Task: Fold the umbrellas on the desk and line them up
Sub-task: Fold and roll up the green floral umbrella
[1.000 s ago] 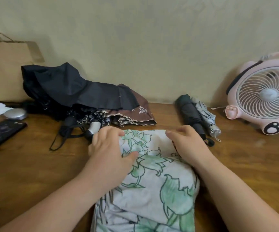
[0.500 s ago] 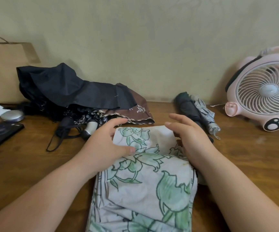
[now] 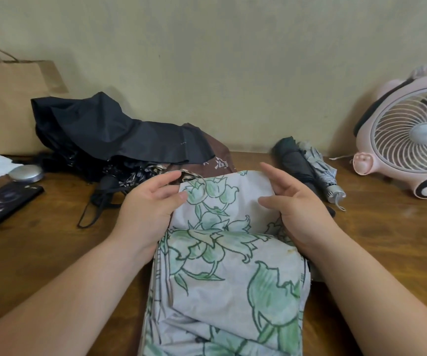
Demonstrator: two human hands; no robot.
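Open hands (image 3: 150,209) flanking floral umbrella (image 3: 230,273)

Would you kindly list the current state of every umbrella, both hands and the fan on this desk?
Floral umbrella: collapsed, canopy loose, unrolled, lying between the hands.
Black umbrella: unfolded, canopy heaped.
Brown umbrella: unfolded, partly under the black one.
Dark folded umbrella: rolled up, lying flat.
Grey folded umbrella: rolled up, beside the dark one.
Left hand: open, at the fabric's left edge.
Right hand: open, at its right edge.
Fan: upright; running or not, unclear.
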